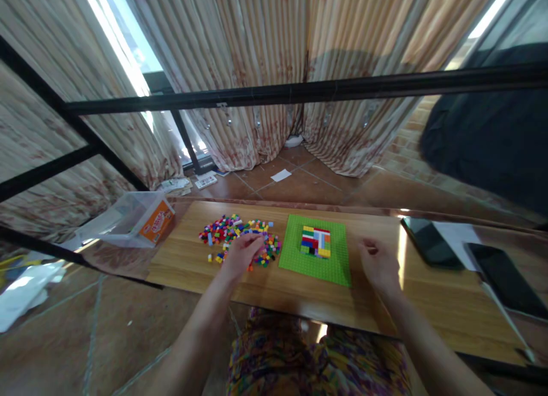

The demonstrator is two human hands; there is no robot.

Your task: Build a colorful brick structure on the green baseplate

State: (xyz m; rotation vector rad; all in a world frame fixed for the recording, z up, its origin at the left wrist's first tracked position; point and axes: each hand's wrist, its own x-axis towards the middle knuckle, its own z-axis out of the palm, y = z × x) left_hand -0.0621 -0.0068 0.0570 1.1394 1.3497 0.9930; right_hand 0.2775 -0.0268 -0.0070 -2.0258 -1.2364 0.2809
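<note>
My left hand [240, 255] is over the near side of a pile of small coloured building bricks [223, 229]. Its fingers are pinched together, and whatever sits between them is too small to make out. To the right of the pile lies a green studded baseplate [295, 262]. Near its middle a roughly square patch of joined bricks [315, 242] shows red, yellow, white, blue, green and orange pieces. My right hand [380, 266] is just right of the baseplate, apart from it, with fingers curled closed; their inside is hidden.
A clear plastic box [124, 219] with an orange label stands left of the wooden table [257, 287]. Two dark phone-like slabs [432, 243] and a white paper [458, 236] lie at the right. A black metal bar [274, 93] crosses before the curtains [257, 36].
</note>
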